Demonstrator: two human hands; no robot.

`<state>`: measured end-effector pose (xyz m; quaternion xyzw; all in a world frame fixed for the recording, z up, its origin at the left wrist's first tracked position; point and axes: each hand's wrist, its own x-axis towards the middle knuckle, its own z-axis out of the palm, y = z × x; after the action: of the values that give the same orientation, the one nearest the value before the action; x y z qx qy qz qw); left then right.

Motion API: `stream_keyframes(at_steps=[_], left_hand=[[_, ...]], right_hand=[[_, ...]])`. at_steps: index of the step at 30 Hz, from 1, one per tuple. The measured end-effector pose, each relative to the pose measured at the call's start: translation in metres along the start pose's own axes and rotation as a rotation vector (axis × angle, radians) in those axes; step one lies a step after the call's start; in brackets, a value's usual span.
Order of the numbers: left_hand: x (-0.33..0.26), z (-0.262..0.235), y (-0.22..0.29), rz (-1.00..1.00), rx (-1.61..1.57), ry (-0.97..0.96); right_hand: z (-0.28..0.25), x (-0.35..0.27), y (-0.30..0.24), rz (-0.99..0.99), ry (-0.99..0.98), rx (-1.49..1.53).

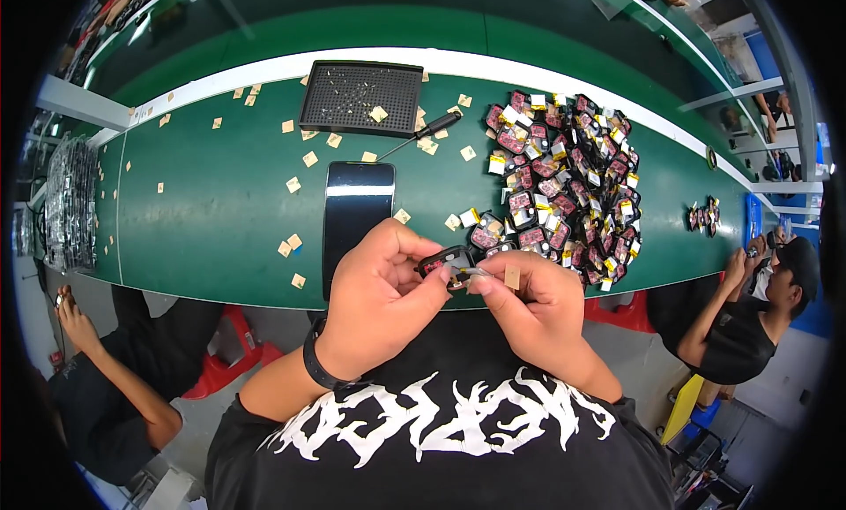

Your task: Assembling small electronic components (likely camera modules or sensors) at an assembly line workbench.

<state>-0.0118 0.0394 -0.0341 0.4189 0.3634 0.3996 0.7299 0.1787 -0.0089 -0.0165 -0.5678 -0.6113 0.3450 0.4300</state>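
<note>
My left hand point(377, 290) is closed around a small black device housing point(434, 262) with red parts showing inside, held just above the table's near edge. Pinched by thumb and fingers, my right hand point(539, 305) meets it from the right. Between the two hands is a thin silver-grey piece point(471, 270), too small to name surely; it touches the housing. A tan paper square point(512, 276) rests against the right fingers. Close beyond the hands lies a large pile of similar open housings point(564, 179) with red boards and white and yellow battery cells.
A dark phone point(359, 201) lies beyond my left hand. Farther off are a screwdriver point(432, 129) and a black perforated tray point(352, 96). Tan squares point(293, 185) are scattered over the green table point(203, 237). Clear plastic trays point(72, 201) stack far left. Co-workers point(749, 307) sit either side.
</note>
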Motion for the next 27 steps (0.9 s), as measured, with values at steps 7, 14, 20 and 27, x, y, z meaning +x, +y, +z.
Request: stream_keyframes(at_steps=[7, 14, 20, 27], left_hand=[[-0.001, 0.001, -0.002, 0.032, -0.008, 0.004], [-0.001, -0.001, -0.002, 0.142, 0.104, -0.102], [-0.004, -0.003, 0.0, 0.206, 0.225, -0.182], [-0.003, -0.012, 0.001, 0.238, 0.229, -0.318]], right_hand=[[0.014, -0.008, 0.01, 0.119, 0.109, 0.153], [0.013, 0.0, 0.008, -0.041, 0.104, 0.079], [0.011, -0.003, 0.01, -0.002, 0.108, 0.142], [0.011, -0.004, 0.011, 0.315, 0.128, 0.574]])
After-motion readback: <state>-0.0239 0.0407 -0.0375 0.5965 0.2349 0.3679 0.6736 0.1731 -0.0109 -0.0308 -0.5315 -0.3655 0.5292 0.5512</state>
